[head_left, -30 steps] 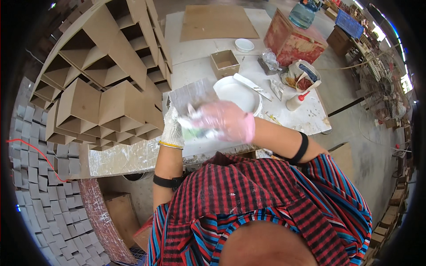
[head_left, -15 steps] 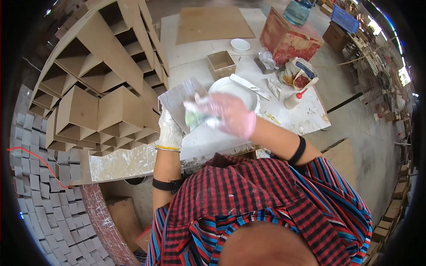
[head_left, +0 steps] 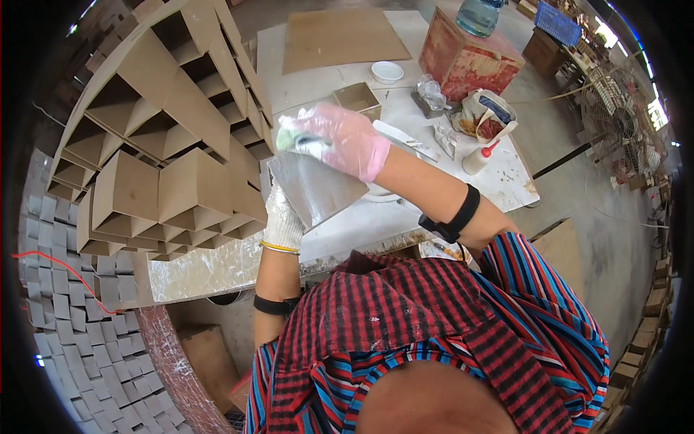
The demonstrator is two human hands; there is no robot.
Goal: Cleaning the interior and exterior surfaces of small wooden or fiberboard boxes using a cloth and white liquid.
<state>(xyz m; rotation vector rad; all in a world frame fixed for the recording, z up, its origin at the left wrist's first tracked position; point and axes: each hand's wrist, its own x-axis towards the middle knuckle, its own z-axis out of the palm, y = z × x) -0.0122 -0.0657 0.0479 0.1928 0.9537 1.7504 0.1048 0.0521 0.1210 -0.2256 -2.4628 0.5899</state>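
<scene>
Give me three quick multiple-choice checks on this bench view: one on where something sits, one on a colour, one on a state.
1. The stack of open cardboard boxes lies where?
A. to the person's left
B. to the person's right
C. under the table

2. The glove on the right hand is:
A. black
B. pink
C. blue

3. The grey panel is:
A. flat on the table
B. on the floor
C. held up off the table

Answers: 1 A, the stack fills the view's left side. 2 B, translucent pink, pressing a green sponge. 3 C, the left hand in a white glove props it tilted.

Pink-gloved right hand [head_left: 340, 137] (green sponge [head_left: 289, 137] in grip) atop grey board [head_left: 314, 189]
</scene>
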